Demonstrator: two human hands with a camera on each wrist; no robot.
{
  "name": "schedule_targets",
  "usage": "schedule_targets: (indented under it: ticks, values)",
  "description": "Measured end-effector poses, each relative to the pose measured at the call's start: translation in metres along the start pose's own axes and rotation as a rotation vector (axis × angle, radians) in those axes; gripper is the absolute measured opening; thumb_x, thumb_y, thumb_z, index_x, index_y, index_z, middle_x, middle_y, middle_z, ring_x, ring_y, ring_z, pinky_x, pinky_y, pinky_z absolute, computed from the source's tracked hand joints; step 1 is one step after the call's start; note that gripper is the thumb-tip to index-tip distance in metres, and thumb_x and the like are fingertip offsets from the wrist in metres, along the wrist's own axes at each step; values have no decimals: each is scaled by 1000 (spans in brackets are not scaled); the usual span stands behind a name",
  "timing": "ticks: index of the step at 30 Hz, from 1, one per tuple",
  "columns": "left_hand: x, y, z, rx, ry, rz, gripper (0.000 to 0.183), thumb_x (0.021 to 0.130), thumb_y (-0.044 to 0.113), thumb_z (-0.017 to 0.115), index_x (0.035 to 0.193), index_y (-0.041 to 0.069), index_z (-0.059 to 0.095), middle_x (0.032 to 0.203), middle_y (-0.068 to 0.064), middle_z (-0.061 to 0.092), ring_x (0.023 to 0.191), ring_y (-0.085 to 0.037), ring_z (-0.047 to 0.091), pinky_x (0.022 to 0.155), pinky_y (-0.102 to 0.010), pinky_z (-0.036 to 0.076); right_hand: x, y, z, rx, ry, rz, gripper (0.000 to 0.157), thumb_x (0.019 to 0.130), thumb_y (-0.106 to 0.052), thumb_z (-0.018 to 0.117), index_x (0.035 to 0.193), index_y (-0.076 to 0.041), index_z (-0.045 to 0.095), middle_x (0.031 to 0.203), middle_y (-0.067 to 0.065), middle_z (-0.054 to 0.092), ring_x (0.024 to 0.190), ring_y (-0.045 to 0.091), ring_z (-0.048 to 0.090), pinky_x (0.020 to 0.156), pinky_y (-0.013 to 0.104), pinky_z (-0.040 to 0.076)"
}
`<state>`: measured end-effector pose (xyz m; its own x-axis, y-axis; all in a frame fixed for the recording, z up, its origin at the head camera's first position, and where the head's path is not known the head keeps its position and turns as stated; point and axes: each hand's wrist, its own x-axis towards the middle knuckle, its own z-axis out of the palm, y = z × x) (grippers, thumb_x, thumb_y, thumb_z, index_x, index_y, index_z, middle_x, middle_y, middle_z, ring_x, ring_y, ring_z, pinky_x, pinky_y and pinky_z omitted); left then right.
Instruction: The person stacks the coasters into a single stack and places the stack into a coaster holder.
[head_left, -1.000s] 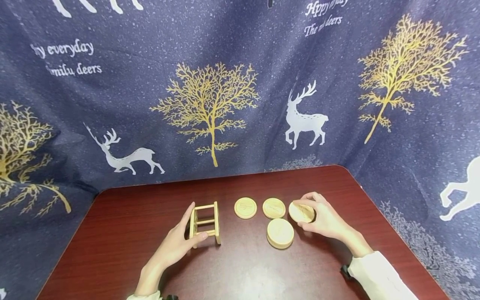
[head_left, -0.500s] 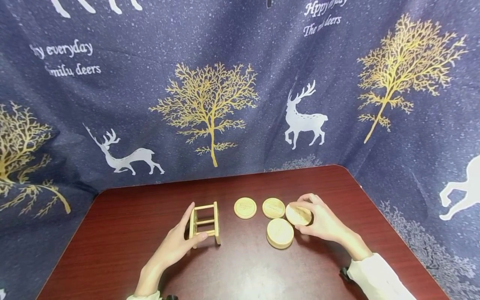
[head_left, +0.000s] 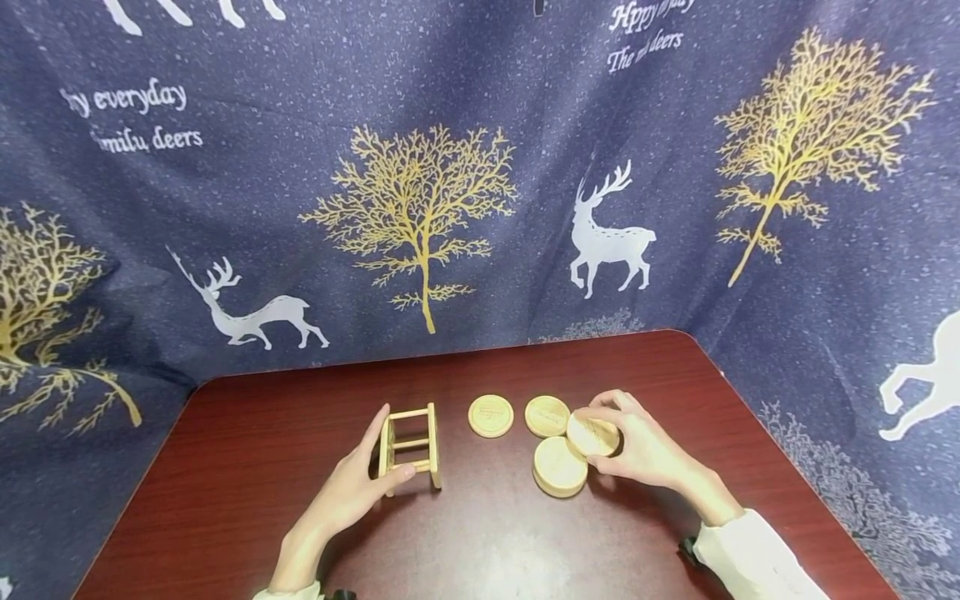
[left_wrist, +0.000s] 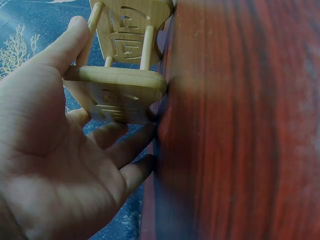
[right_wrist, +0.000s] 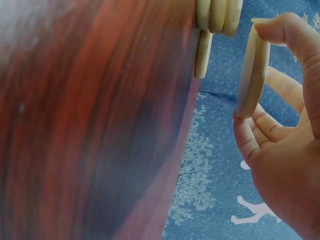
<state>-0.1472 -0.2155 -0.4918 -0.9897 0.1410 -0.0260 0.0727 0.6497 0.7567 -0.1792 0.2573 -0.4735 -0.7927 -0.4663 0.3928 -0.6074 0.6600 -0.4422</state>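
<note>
My left hand [head_left: 348,492] holds a small wooden coaster rack [head_left: 435,450] on the table, thumb over the near rail and fingers along the left side panel. Cut-out slots show in the rack's panels [left_wrist: 127,52] in the left wrist view. My right hand [head_left: 637,437] pinches a round wooden coaster [head_left: 592,433] by its edge, thumb opposite the fingers. The right wrist view shows this coaster [right_wrist: 253,75] raised off the table. Just left of it is a stack of coasters [head_left: 560,465], which it slightly overlaps in the head view.
A flat coaster [head_left: 547,416] lies behind the stack, close to it. Another single coaster [head_left: 491,416] lies further left, between stack and rack. The dark red wooden table [head_left: 480,533] ends at a blue printed cloth [head_left: 480,250] hanging behind.
My right hand has carried the coaster a little to the left, so its edge now overlaps the stack in the head view. The left hand and the rack have stayed in place.
</note>
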Motion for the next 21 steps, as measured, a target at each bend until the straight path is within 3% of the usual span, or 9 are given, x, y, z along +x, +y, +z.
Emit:
schedule_targets:
  ticks: [11,12,13,18,19,21]
  values:
    - [0,1,-1,-22,-16,0,110,96,56,84,180,29,18,149,-22,62,93,-19,67,86,-41,55,0,-1,8,4,66,-112,66,66,-18,97,130,-19,82,123,-2,64,117,17,58,92,41,54]
    - [0,1,-1,-21,-16,2,110,96,56,84,180,29,17,149,-22,63,94,-19,67,86,-41,55,0,12,17,33,72,-146,66,69,-20,95,133,-18,80,126,0,64,120,18,58,96,40,54]
    - [0,0,-1,-15,-13,2,110,96,57,84,180,29,18,149,-21,63,97,-18,66,88,-40,55,0,12,18,41,74,-154,67,68,-21,95,134,-19,80,126,-1,63,120,16,57,97,38,53]
    - [0,0,-1,-10,-11,4,110,96,58,83,180,29,17,151,-21,62,100,-19,66,90,-42,55,0,8,20,55,54,-153,66,69,-19,93,134,-20,80,127,-2,63,120,17,58,96,38,53]
    - [0,0,-1,-8,-9,4,110,96,58,83,180,30,18,151,-21,62,100,-19,66,90,-42,55,1,-6,13,27,47,-126,67,65,-17,94,131,-20,81,124,-4,63,117,16,58,92,39,54]
    - [0,1,-1,-22,-12,-1,110,96,57,84,180,30,18,149,-21,62,94,-19,67,86,-40,56,1,-8,12,19,31,-118,65,67,-16,94,130,-19,81,124,-2,63,116,19,59,92,41,55]
